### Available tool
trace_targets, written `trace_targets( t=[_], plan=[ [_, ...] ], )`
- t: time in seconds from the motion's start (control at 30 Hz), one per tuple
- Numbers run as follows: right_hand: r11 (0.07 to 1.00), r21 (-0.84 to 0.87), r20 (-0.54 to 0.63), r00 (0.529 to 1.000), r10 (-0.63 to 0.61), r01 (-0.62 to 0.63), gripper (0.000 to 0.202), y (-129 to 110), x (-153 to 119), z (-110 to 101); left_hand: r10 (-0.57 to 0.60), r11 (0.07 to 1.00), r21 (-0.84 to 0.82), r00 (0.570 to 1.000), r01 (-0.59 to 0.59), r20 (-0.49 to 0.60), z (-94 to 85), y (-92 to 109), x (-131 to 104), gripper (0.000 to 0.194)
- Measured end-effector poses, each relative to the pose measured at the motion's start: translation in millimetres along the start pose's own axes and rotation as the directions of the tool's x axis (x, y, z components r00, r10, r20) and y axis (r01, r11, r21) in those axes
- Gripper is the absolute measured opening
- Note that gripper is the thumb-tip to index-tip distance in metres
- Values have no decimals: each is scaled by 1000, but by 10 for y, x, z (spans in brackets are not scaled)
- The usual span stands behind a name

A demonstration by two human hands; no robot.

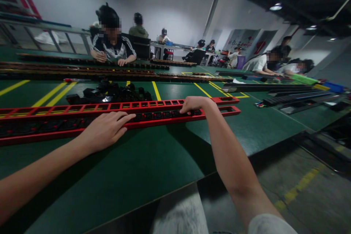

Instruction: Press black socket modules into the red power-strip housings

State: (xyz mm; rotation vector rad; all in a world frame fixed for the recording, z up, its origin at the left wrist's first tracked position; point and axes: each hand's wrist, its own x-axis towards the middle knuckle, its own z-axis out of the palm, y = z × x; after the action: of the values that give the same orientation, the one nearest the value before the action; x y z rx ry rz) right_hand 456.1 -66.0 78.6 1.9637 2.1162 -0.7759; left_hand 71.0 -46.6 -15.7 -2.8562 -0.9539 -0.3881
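Two long red rails lie side by side across the green table. The near red rail (164,123) holds a row of black socket modules (159,115); the far red rail (145,106) has open rectangular cut-outs. My left hand (106,128) rests flat on the near rail, its fingers stretched over the modules. Toward the rail's right end, my right hand (194,104) is bent down from above with curled fingers touching the row of modules. Whatever its fingertips may hold is hidden. A pile of loose black parts (109,92) lies just behind the rails.
Long dark strips (109,73) lie across the table farther back. A co-worker (113,45) sits opposite. Dark rails (298,97) and a blue bin (333,87) are at the right. The table's front edge (175,191) runs below my arms. Several people work in the background.
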Motion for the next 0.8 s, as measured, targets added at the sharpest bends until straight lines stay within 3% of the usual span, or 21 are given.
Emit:
trace_targets(
  t=[0.23,0.4,0.6,0.8],
  plan=[
    [1000,-26,-31,999,17,-18,41,-31,-2,-1,-8,1000,-20,1000,8,-10,6,-5,-3,55],
    [995,31,-158,983,95,-91,40,60,-135,-69,1,1000,-2,1000,-1,4,9,-12,-3,55],
    [989,5,-50,988,149,-149,41,200,-162,-90,0,1000,0,1000,0,0,19,-23,-12,55],
    [984,-21,-47,983,175,-176,47,201,-80,-55,-5,1000,10,1000,5,-9,27,-36,-21,55]
  ],
)
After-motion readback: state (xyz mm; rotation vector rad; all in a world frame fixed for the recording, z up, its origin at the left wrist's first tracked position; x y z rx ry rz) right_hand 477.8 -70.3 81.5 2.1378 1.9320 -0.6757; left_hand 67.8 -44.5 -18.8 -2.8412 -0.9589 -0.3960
